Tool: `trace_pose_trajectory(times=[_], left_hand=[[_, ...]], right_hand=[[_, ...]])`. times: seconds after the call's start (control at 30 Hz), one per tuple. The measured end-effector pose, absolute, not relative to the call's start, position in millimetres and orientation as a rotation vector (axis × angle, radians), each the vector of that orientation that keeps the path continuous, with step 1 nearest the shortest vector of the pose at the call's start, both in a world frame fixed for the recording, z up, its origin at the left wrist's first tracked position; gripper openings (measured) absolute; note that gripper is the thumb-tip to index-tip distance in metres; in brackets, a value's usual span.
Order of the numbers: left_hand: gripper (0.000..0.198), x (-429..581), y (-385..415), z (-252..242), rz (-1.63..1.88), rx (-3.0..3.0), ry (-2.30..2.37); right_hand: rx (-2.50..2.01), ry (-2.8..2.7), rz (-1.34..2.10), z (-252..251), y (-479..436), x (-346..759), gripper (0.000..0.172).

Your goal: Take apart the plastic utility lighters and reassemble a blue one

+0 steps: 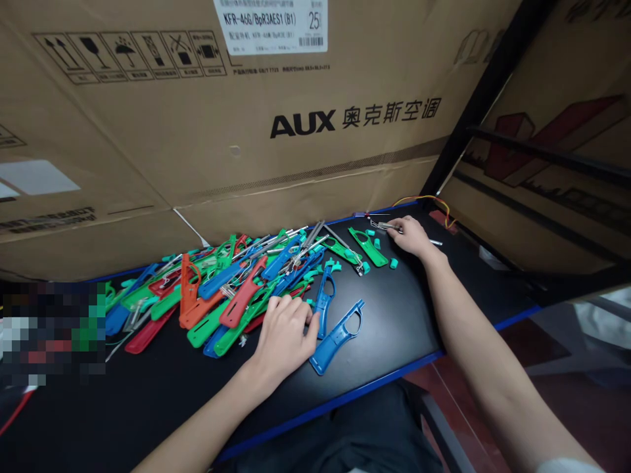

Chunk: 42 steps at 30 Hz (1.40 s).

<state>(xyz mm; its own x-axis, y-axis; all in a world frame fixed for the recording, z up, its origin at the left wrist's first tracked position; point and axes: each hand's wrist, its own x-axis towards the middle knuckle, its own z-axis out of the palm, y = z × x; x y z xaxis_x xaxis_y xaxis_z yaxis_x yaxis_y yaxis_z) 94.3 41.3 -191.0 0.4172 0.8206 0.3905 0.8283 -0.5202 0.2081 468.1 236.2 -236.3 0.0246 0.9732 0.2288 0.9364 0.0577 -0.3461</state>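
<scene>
A large cardboard box (pixel 197 151) printed with the AUX name walls off the far side of a black, blue-edged desk (pixel 384 322), where a heap of long plastic shells (pixel 244 292) in red, orange, green and blue, mixed with silver tubes and thin wires, spreads from the left to the centre. Nearly everything there lies loose, and no closed, completed piece can be made out, so the work appears to be at an early stage, with the bulk of the parts left to handle. At the near edge of the heap rests a person's left hand (pixel 286 332), fingers curled; whether it grasps anything beneath cannot be told. The right hand (pixel 411 238) reaches to the far right, its bent fingertips at a silver tube (pixel 387 226), though the view does not settle if they grip it or only touch it. Set apart from the heap are a few pieces: a near blue shell (pixel 328 351) and a far blue shell (pixel 323 305), just beside the left thumb, and a green shell (pixel 377 253) between the heap and the right hand. Smallest of all, green caps (pixel 394 263) lie scattered around that shell, attached to nothing visible.
</scene>
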Motion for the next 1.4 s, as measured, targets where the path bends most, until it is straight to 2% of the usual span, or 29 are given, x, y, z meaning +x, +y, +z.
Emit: trace_pose_trajectory(times=[0.5, 0.73, 1.17, 1.4], left_hand=[[0.031, 95, 41, -192, -0.704, -2.616, -1.385], [0.030, 95, 42, -194, -0.732, -2.635, -1.354], [0.029, 100, 33, -197, -0.718, -2.699, -1.314], [0.026, 76, 41, -171, -0.755, -2.418, -1.377]], right_hand=[[-1.933, -1.925, 0.122, -230, 232, 463, 0.033], [-1.997, -1.885, 0.047, -222, 225, 451, 0.044], [-2.010, -1.946, 0.031, -223, 223, 444, 0.042], [-1.981, -1.941, 0.032, -230, 226, 450, 0.040]])
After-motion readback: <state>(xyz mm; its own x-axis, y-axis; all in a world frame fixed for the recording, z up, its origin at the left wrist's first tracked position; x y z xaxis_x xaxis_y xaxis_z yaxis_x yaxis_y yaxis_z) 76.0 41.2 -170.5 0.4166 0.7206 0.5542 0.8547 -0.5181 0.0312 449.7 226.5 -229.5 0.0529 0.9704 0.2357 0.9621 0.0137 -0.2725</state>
